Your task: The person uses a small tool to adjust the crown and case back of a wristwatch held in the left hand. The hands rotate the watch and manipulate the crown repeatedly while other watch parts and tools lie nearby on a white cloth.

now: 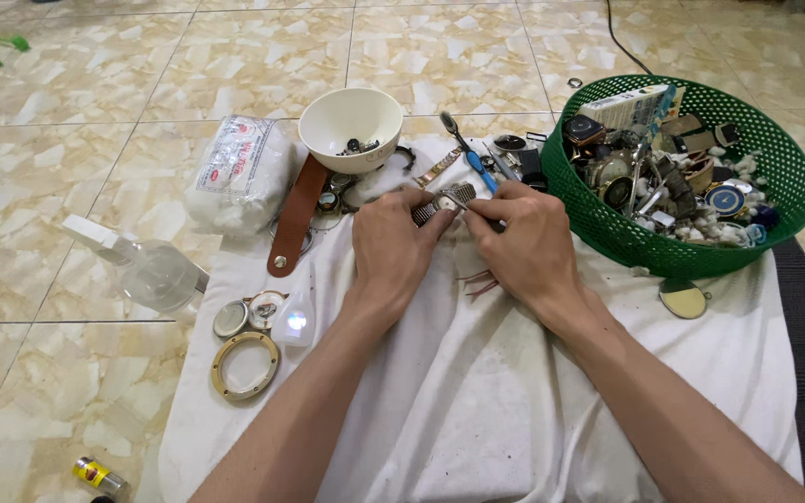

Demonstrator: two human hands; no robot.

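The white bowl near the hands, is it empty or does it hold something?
Not empty: the white bowl stands upright with a few small dark parts lying inside.

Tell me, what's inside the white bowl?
The white bowl holds a few small dark metal bits at the bottom. Its near wall hides part of the inside, so more could lie there unseen.

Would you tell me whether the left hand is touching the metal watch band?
Touching: the head view shows the left hand fingers closed on the metal watch band.
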